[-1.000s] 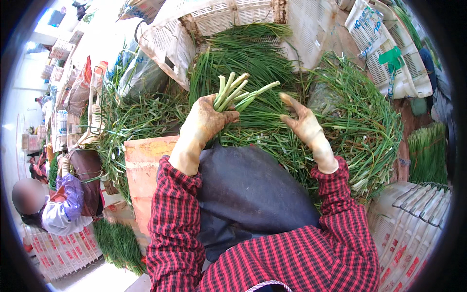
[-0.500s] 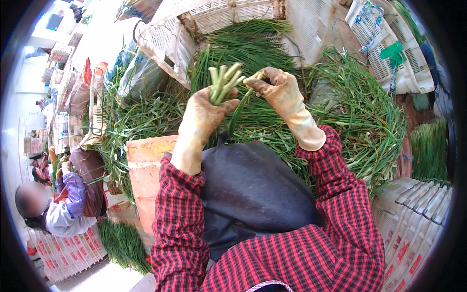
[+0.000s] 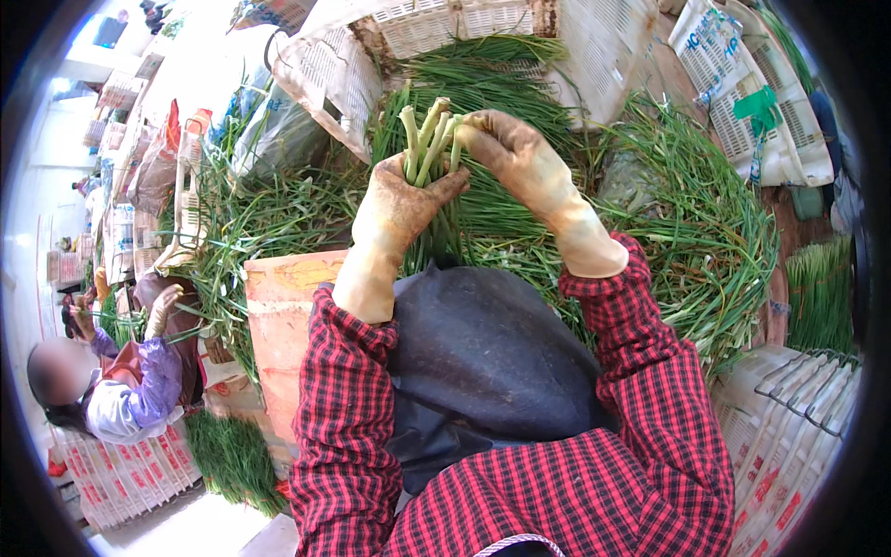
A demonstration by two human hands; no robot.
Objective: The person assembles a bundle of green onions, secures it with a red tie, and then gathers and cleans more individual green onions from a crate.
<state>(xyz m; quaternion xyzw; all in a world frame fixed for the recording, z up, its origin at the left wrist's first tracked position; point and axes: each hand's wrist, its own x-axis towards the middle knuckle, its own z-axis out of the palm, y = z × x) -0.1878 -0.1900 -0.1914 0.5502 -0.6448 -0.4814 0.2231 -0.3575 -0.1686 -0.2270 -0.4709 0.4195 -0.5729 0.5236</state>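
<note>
My left hand [image 3: 399, 195], in a soiled cream glove, grips a small bunch of chives [image 3: 429, 139]. Their pale cut ends point up and their green leaves hang down over my lap. Beside it, my right hand [image 3: 510, 148], gloved too, has thumb and finger pinched at the top of a stalk [image 3: 456, 147] on the bunch's right side. Its fingertips partly cover that stalk. Behind both hands lies a heap of long green chives [image 3: 501, 102] in an open white crate [image 3: 325, 74].
A dark apron [image 3: 492, 343] covers my lap. Loose trimmed leaves [image 3: 687, 251] pile up on both sides. An orange board [image 3: 283, 325] stands by my left forearm. White crates [image 3: 789, 446] stack at lower right. Another person [image 3: 139, 390] handles greens at far left.
My right hand has moved slightly left and down, bringing a separate stalk against the bunch. My left hand has shifted a little right. The other person's hands have moved apart.
</note>
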